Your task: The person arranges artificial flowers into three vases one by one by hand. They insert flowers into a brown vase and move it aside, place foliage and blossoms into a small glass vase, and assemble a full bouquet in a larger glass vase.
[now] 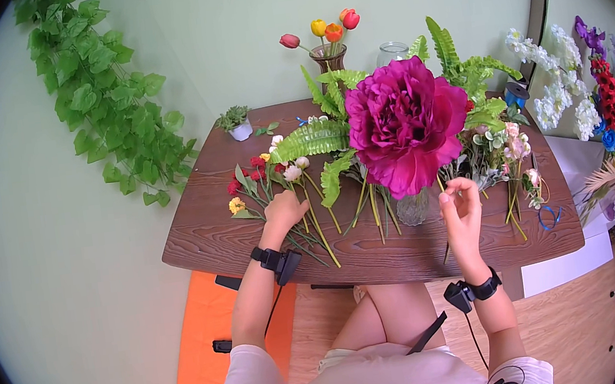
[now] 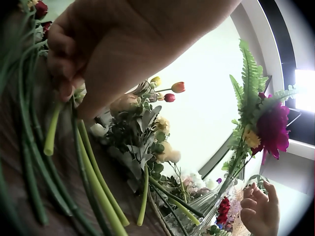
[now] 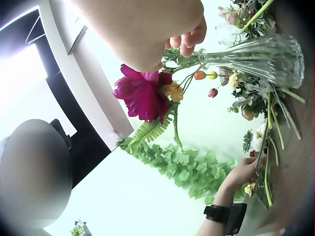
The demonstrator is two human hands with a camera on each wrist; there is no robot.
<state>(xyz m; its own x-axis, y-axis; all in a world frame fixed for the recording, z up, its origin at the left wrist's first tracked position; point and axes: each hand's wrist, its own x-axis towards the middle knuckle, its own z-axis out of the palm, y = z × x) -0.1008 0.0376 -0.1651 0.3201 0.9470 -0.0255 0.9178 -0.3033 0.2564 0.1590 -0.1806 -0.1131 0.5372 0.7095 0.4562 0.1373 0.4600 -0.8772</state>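
Flower stem sits pinched in the left hand, while the right hand, loosely curled and apparently empty, hovers near the magenta bloom.

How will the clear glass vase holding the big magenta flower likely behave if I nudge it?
It may tip readily: the broad magenta flower sits high above the glass vase. The shiny glass could slip in a grip and crack if it falls. The thin, spread fern frond will probably sway.
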